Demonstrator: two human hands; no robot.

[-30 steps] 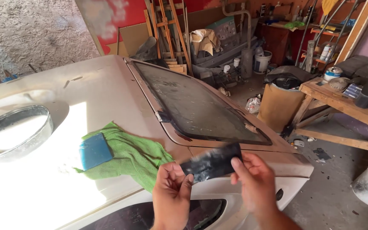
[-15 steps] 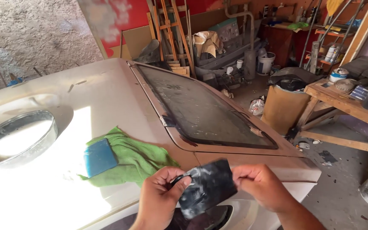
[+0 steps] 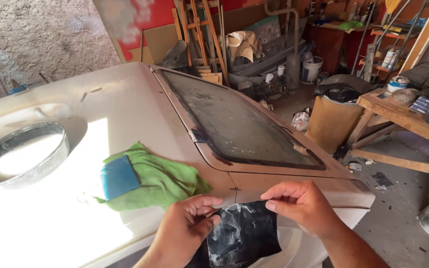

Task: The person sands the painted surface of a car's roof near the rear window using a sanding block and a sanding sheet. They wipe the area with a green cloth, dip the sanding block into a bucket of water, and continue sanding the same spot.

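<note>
Since a moment ago the sheet (image 3: 243, 235) has turned: it was a thin dark strip held flat between the hands, and now its wide face tips up toward the camera. Both hands have dropped a little lower and closer to the bottom of the view.

The left hand (image 3: 182, 233) pinches the sheet's left edge between thumb and bent fingers. The right hand (image 3: 301, 206) pinches the top right corner with thumb and first finger, and its other fingers are curled loosely. The sheet hangs between them, low in the middle of the view, just in front of the car (image 3: 140, 114).

The sheet is black, thin and bendy, about square, with cloudy white smears all over it. It looks wet or dusty, but the picture does not show which.

The car is a dull cream colour with a dusty glass window (image 3: 234, 121) in a rusty brown frame. A soft green cloth (image 3: 162, 181) lies crumpled on the car, and a flat blue block (image 3: 119, 176) rests on it. A round shiny metal bowl (image 3: 21, 156) sits to the far left, in bright sun
</note>
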